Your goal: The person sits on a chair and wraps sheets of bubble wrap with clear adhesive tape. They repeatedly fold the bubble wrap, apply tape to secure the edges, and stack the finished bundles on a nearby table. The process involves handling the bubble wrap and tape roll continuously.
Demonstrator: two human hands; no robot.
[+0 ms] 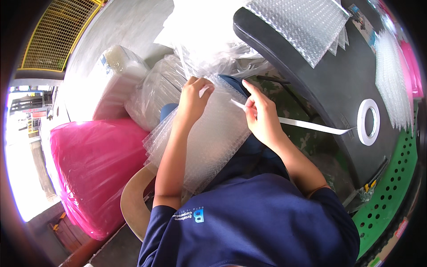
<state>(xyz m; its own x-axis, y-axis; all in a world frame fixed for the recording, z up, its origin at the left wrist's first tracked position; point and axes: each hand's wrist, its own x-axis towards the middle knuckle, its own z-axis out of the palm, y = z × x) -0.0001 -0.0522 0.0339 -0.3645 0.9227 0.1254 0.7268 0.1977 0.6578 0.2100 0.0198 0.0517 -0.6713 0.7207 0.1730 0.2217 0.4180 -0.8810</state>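
Note:
A stack of clear bubble wrap sheets (213, 133) lies across my lap, its layers fanned out at the left edge. Over its far left part, my left hand (194, 100) has thumb and fingers pinched together; a small pale bit shows at the fingertips, too unclear to name. My right hand (262, 115) grips a strip of white tape (311, 125), whose short free end sticks out toward the left hand. From the right hand the strip stretches to a white tape roll (359, 122) on the dark table at the right.
More bubble wrap (302, 22) lies on the dark curved-edge table (275, 42), with another stack (391, 80) farther right. Pink-wrapped bundle (98, 173) and clear plastic bags (155, 89) sit at the left. A tan chair arm (131, 200) is beside me; a green perforated panel (387, 196) is at right.

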